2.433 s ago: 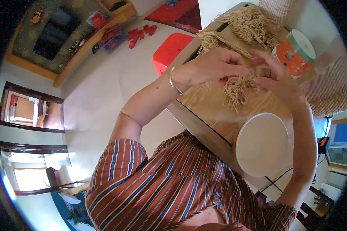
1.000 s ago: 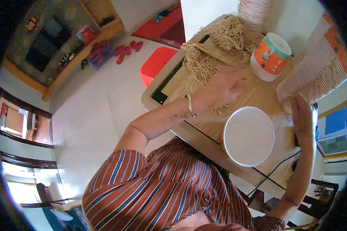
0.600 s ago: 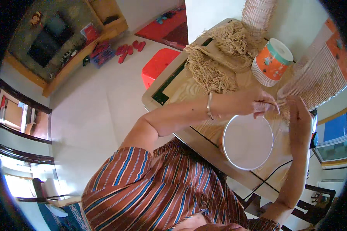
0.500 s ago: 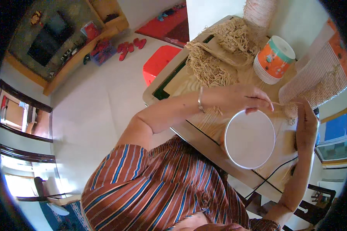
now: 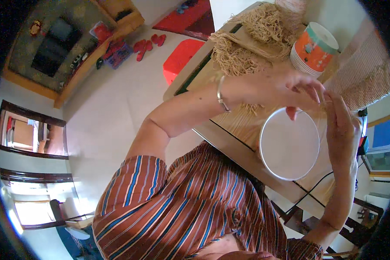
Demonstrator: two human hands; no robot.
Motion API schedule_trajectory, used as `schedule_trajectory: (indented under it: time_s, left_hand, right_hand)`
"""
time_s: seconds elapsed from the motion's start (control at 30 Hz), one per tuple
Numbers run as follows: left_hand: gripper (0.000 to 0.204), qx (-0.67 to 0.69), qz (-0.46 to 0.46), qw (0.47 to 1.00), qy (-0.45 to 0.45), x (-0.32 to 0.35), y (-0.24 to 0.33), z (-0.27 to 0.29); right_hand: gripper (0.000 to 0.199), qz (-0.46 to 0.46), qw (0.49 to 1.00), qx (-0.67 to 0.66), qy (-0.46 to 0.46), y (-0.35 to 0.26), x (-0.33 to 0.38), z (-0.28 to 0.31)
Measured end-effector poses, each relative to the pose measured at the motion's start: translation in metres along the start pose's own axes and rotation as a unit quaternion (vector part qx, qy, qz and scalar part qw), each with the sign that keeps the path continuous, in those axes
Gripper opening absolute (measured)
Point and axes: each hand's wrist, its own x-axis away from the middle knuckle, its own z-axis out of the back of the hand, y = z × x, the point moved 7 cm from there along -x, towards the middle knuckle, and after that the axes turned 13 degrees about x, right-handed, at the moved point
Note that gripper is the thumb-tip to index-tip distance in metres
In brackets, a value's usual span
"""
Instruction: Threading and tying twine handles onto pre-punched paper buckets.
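Observation:
My left hand (image 5: 292, 92), with a bangle on its wrist, reaches over the table and pinches a thin strand of tan twine (image 5: 323, 99). Close against its fingertips, my right hand (image 5: 343, 123) has its fingers pressed together at the same strand; its exact grip is partly hidden. Just below both hands is a round white paper tub (image 5: 289, 145), its wide pale face turned up toward me. Beyond my left hand lies a tangled heap of tan twine (image 5: 234, 54), with a second bundle (image 5: 264, 24) behind it.
An orange and green stack of paper tubs (image 5: 314, 48) stands past my hands. Long nested stacks of tubs (image 5: 359, 82) lean at the right. A black cable (image 5: 318, 184) crosses the table's near right part. A red stool (image 5: 181, 60) stands beyond the table's left edge.
My hands have come closer together, fingertips now almost meeting, where the strand was stretched between them before. My left hand has moved right. The view has shifted slightly.

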Motion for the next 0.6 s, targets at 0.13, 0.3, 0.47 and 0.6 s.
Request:
schedule_trajectory:
  time_s: [0.13,0.3,0.47,0.6]
  left_hand:
    - [0.025,0.068,0.064,0.995,-0.039,0.005,-0.004,-0.007]
    - [0.024,-0.048,0.069,0.996,-0.023,0.020,-0.002,0.019]
    - [0.018,-0.042,0.070,0.997,0.010,0.038,-0.011,0.026]
    - [0.016,-0.111,0.043,0.993,-0.004,0.041,-0.007,0.005]
  right_hand:
    - [0.022,0.025,0.999,0.015,0.023,-0.014,-0.004,0.004]
    - [0.028,0.020,0.999,-0.003,0.030,0.016,0.008,-0.006]
    - [0.032,0.004,0.998,0.034,-0.056,0.046,0.034,-0.026]
    - [0.014,-0.018,0.984,0.008,-0.175,0.008,0.037,-0.031]
